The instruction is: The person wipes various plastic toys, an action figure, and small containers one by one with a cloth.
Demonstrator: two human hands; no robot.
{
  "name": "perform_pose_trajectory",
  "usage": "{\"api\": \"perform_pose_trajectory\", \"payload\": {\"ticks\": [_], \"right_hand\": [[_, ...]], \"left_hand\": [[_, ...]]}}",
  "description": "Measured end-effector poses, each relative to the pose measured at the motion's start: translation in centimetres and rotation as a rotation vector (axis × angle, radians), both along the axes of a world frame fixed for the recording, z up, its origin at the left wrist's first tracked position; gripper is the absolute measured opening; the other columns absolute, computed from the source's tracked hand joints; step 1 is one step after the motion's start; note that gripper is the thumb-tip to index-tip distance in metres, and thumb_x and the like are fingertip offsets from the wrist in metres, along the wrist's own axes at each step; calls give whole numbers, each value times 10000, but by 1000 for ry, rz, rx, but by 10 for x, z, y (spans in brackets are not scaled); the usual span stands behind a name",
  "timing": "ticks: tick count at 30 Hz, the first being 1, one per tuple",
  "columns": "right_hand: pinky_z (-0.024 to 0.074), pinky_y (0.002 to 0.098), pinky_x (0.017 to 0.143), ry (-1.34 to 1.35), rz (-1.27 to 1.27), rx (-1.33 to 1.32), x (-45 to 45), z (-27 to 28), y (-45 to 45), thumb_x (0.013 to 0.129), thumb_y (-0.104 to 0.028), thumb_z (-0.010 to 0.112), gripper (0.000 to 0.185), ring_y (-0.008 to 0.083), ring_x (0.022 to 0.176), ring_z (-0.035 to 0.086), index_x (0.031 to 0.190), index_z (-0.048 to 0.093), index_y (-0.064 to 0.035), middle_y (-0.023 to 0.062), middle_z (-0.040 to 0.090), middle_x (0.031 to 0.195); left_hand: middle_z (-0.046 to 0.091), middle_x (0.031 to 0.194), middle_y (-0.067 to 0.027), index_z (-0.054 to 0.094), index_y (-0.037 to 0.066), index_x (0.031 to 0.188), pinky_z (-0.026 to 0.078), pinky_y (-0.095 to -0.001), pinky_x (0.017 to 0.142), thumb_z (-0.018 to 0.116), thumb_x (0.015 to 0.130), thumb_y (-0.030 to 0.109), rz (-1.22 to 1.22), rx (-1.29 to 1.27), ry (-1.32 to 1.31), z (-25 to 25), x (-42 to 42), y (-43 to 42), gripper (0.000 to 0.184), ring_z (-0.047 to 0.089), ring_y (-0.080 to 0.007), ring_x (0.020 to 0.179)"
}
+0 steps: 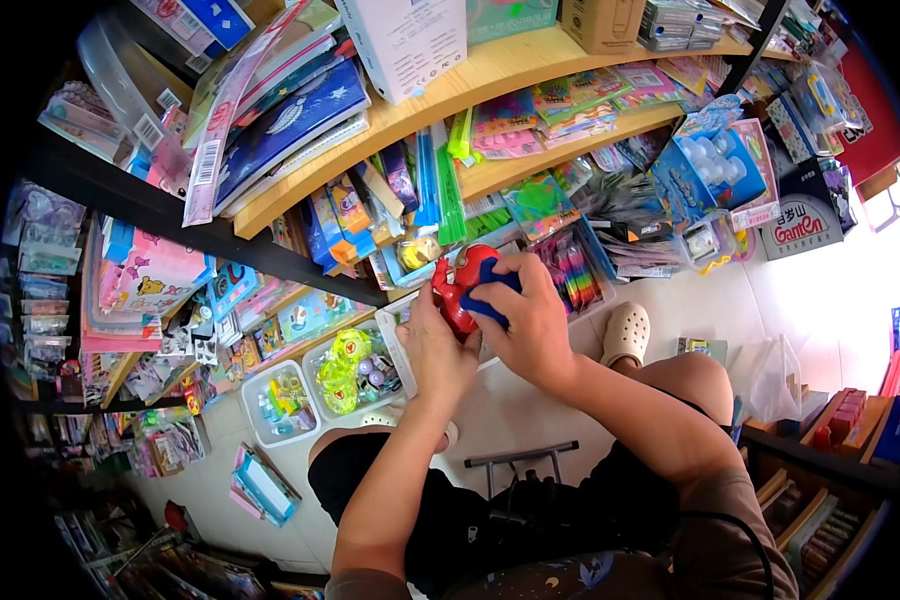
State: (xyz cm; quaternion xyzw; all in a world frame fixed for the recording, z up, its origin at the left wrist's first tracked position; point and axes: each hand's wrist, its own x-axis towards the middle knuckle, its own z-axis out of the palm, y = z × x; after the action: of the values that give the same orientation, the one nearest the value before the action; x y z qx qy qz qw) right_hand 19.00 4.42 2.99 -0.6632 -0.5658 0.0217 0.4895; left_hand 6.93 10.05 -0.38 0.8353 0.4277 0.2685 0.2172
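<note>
A white bin (pixel 288 438) holds small toys; its neighbor (pixel 315 385) holds lime-green packs. The left hand (pixel 438 350) clamps the red figurine (pixel 450 305); the right (pixel 530 325) pinches a blue cloth (pixel 497 287) against it. Handling looks unfinished; figurine coverage is unclear. A blue display box (pixel 682 188) holds white balls.

Red figure (pixel 444 296) partly covered by hands (pixel 526 318); blue item (pixel 494 290) too, kind unclear.
</note>
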Motion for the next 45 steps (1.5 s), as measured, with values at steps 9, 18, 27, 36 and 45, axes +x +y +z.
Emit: {"api": "perform_pose_trajectory", "payload": {"ticks": [9, 18, 27, 36, 45], "right_hand": [[439, 385, 710, 20, -91, 86, 5, 9, 5, 627, -84, 715, 221, 310, 860, 513, 826, 621, -59, 133, 481, 960], [478, 358, 693, -2, 33, -90, 8, 12, -6, 612, -71, 722, 278, 304, 848, 546, 876, 636, -70, 142, 468, 969], [478, 368, 687, -10, 16, -298, 14, -14, -22, 615, -102, 717, 254, 295, 855, 543, 855, 640, -77, 120, 480, 954], [438, 364, 774, 314, -215, 120, 38, 3, -1, 720, -92, 695, 271, 318, 896, 491, 958, 576, -43, 171, 438, 987], [448, 372, 767, 373, 456, -271, 7, -13, -13, 678, -131, 695, 229, 298, 887, 552, 901, 640, -124, 110, 487, 1006]], "left_hand": [[470, 1061, -179, 445, -3, 1092, 400, -440, 797, 715, 639, 73, -94, 18, 46, -3, 5, -9, 533, 494, -371, 937], [471, 1057, -167, 440, 29, 1119, 475, -404, 719, 722, 619, 50, -59, 23, -178, -9, 0, -11, 575, 539, -378, 899], [454, 1049, -178, 457, 12, 1047, 397, -394, 850, 783, 602, 64, 90, 75, -339, 2, -6, 6, 554, 480, -353, 969], [452, 1044, -176, 444, 10, 1057, 417, -396, 832, 770, 597, 54, -1, 25, -261, -1, -2, -4, 566, 489, -366, 964], [526, 1117, -108, 371, 75, 1162, 432, -281, 851, 682, 703, -17, -28, -505, -591, -31, -19, 9, 563, 537, -179, 1003]]}}
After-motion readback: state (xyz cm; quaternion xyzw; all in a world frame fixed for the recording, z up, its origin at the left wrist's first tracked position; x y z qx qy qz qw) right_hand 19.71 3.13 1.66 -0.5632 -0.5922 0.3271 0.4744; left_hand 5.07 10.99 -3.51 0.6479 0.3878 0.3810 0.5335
